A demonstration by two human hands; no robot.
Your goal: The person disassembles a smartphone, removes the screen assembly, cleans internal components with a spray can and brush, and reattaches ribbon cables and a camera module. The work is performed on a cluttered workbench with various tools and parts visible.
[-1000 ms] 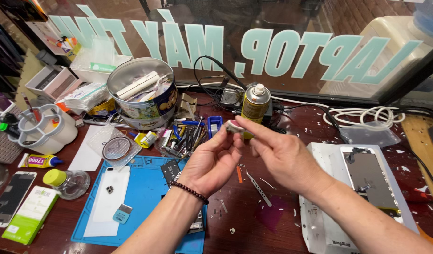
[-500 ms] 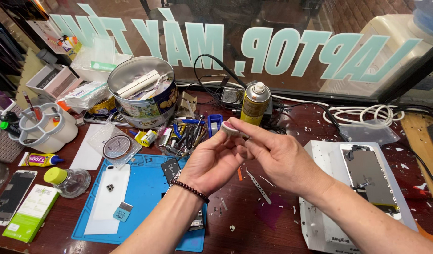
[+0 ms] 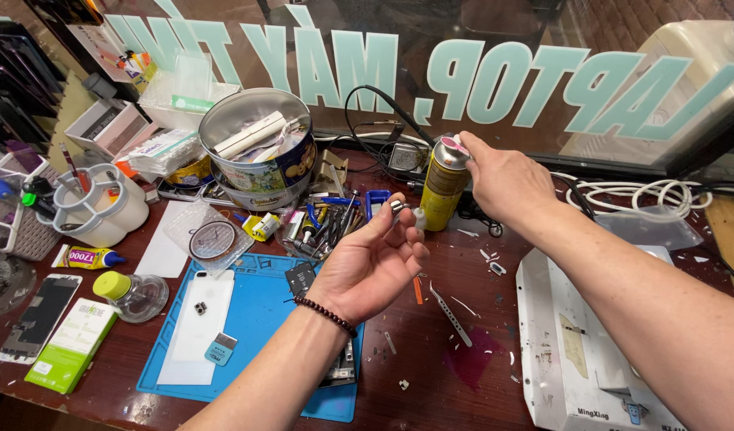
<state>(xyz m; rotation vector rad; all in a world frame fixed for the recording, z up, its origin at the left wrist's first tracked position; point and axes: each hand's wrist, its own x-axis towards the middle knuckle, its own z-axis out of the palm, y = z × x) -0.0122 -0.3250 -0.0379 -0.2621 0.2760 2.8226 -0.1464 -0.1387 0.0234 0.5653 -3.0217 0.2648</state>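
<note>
My left hand (image 3: pixel 368 263) is raised palm up over the blue work mat (image 3: pixel 259 315), pinching a small silver metal part (image 3: pixel 397 207) between thumb and fingertips. A dark bead bracelet sits on that wrist. My right hand (image 3: pixel 502 183) reaches to the top of a yellow spray can (image 3: pixel 441 187) that stands upright on the dark wooden desk (image 3: pixel 470 367), with its fingertips on the pink-and-silver nozzle. The can is just right of the silver part and does not touch it.
A round tin (image 3: pixel 259 148) full of tools stands at the back. A pile of small tools (image 3: pixel 327 227), a white phone back (image 3: pixel 199 323), tweezers (image 3: pixel 451 315), a glue tube (image 3: pixel 87 257), a yellow-capped bottle (image 3: pixel 131 294) and a white machine (image 3: pixel 578 359) lie around.
My right hand left the small part held in front of me and moved up and right to the spray can's top. My left hand keeps the part, now alone.
</note>
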